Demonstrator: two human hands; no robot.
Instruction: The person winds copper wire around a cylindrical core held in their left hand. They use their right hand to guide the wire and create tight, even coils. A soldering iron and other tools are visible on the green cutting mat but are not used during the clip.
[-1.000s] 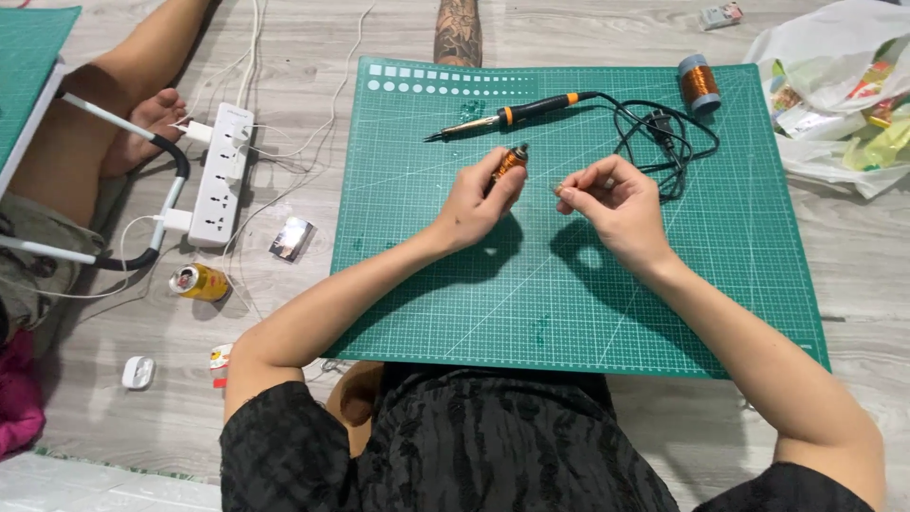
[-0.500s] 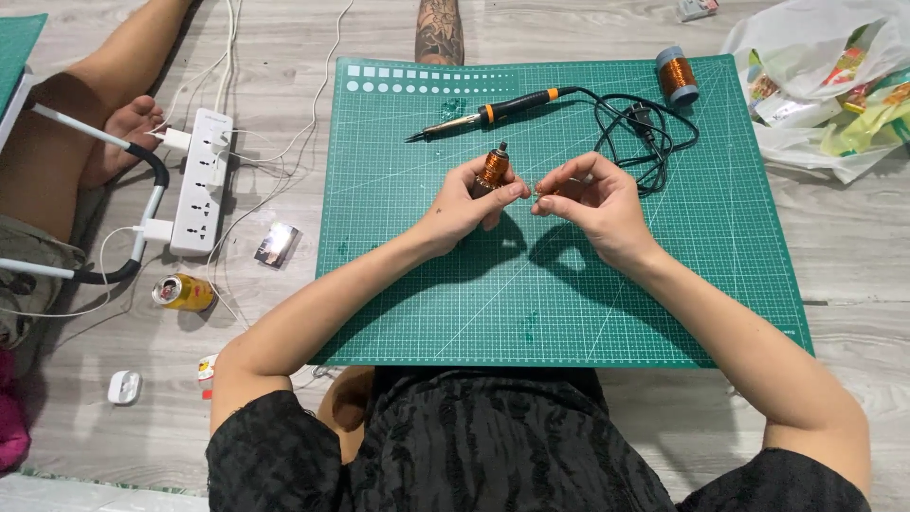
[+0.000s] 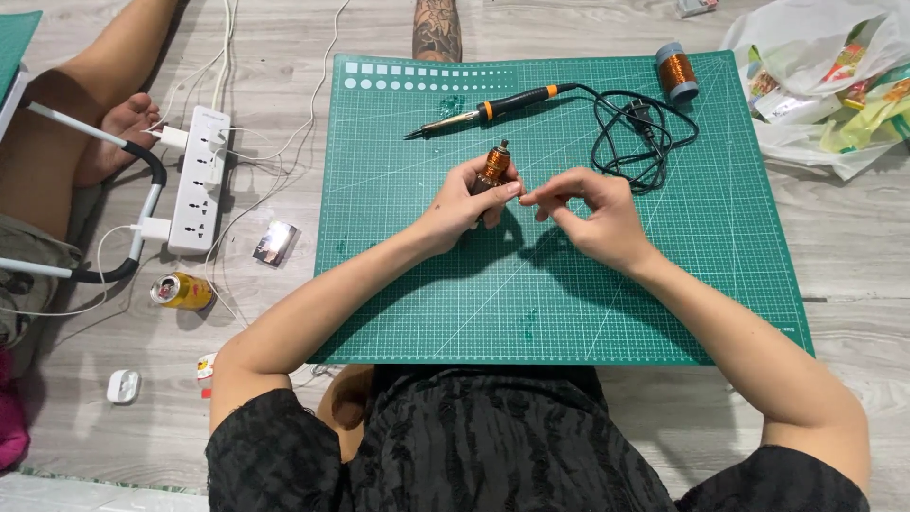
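My left hand [image 3: 464,204] grips a small coil wound with copper wire [image 3: 494,166], held upright over the green cutting mat [image 3: 569,303]. My right hand [image 3: 588,213] is close beside it, thumb and forefinger pinched together near the coil; the wire end between them is too thin to make out. A soldering iron [image 3: 493,106] with a black and orange handle lies on the mat just beyond my hands, its black cord [image 3: 635,142] looped to the right. A spool of copper wire [image 3: 677,72] stands at the mat's far right corner.
A white power strip [image 3: 199,180] with plugged cables lies on the wooden floor to the left, near a small yellow can [image 3: 182,291] and a shiny packet [image 3: 275,243]. Another person's legs and foot [image 3: 114,123] are at far left. Plastic bags [image 3: 834,85] sit at upper right.
My hands have drawn closer together over the mat, and the coil in my left hand now stands more upright. The soldering iron and spool have not moved.
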